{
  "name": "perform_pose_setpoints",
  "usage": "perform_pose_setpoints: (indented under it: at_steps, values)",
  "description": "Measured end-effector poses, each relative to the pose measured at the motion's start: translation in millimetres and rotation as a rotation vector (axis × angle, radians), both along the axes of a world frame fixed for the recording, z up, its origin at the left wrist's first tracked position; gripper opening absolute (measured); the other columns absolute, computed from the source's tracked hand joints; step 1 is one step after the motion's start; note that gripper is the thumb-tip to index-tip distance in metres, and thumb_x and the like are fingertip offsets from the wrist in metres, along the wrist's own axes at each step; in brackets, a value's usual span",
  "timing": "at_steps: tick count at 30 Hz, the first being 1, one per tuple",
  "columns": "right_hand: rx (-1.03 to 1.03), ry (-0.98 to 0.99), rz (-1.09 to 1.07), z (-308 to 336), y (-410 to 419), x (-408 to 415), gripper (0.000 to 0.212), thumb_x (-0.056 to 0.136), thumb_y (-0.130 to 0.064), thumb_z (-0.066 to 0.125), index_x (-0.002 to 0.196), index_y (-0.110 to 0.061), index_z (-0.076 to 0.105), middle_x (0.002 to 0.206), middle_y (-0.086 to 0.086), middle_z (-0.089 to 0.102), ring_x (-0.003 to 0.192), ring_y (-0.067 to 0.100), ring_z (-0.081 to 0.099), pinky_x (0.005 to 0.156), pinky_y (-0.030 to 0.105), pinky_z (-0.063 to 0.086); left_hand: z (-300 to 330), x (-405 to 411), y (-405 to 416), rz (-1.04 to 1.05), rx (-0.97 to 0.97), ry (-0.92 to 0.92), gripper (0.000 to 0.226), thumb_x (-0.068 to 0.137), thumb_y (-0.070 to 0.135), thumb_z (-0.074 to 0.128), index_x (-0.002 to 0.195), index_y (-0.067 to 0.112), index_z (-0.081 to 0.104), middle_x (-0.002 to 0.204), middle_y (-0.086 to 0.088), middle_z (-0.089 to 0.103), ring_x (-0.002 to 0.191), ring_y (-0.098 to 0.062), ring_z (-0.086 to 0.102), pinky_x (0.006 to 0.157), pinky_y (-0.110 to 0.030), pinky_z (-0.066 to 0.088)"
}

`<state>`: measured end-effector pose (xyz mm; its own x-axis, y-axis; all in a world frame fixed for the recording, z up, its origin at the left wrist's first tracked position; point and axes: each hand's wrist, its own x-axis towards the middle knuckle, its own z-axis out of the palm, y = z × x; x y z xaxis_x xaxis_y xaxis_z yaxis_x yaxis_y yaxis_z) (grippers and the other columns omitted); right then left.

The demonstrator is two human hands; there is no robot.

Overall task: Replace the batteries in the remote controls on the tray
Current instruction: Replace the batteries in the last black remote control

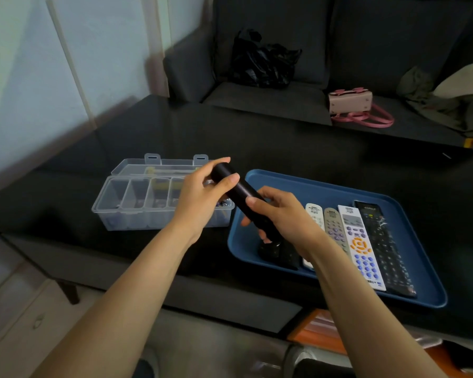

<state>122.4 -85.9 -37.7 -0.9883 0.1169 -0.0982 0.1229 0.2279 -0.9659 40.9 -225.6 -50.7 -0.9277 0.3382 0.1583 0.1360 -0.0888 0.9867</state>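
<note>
Head view: both hands grasped a black remote [241, 190] held above the desk [298, 148]. The left hand [202, 197] curled round its far end, the right hand [281, 214] round its near end. At 4 o'clock, four remotes [361, 241] lay on the blue tray [426, 268]; at 9 o'clock sat an open clear box [137, 208].

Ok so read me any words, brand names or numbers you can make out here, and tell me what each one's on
None reads legibly.
White remote: print above its screen and along its bottom edge, too small.
Black remote on the tray: a brand line at the top, blurred.
Two small pale remotes: markings too small.
Black remote held in both hands: no text showing.
</note>
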Motion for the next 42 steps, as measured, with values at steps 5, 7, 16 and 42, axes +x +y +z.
perform_pose_setpoints:
  at_steps: [5, 7, 16, 42]
  values:
    - [0.012, 0.014, -0.016, -1.1, -2.7, -1.5, 0.018, 0.095, -0.027, 0.054, 0.095, -0.009, 0.057, 0.082, 0.012, 0.073, 0.049, 0.020, 0.059, 0.046, 0.027, 0.048, -0.1, 0.0, 1.0, 0.014, 0.044, -0.052, 0.041, 0.084, 0.016, 0.066, 0.122, 0.023, 0.055, 0.112, -0.004, 0.060, 0.100, -0.013, 0.062, 0.077, -0.024, 0.055]
    - [-0.118, -0.070, 0.036, -0.9, -6.0, -1.8, 0.016, 0.098, -0.024, 0.048, 0.100, -0.008, 0.052, 0.086, 0.013, 0.073, 0.055, 0.020, 0.065, 0.050, 0.027, 0.052, 0.0, 0.2, 3.7, 0.062, 0.072, -0.080, 0.037, 0.082, 0.014, 0.068, 0.116, 0.021, 0.055, 0.104, -0.003, 0.064, 0.094, -0.012, 0.064, 0.069, -0.019, 0.054]
    - [-0.188, 0.014, -0.025, -8.5, -7.4, -3.4, 0.016, 0.099, -0.016, 0.047, 0.109, -0.005, 0.053, 0.073, 0.013, 0.067, 0.048, 0.015, 0.050, 0.043, 0.024, 0.045, -4.1, -4.7, 5.3, 0.168, -0.275, 0.316, 0.030, 0.081, 0.021, 0.070, 0.110, 0.016, 0.064, 0.100, 0.006, 0.066, 0.093, -0.004, 0.062, 0.082, -0.014, 0.050]
    - [-0.380, 0.020, 0.044, -6.1, -12.7, -1.1, 0.021, 0.102, -0.022, 0.039, 0.105, -0.009, 0.056, 0.072, 0.012, 0.065, 0.049, 0.015, 0.049, 0.043, 0.022, 0.041, 6.2, -0.4, 6.1, 0.128, -0.009, -0.093, 0.020, 0.084, 0.015, 0.067, 0.103, 0.014, 0.062, 0.085, -0.006, 0.068, 0.083, -0.016, 0.065, 0.078, -0.027, 0.054]
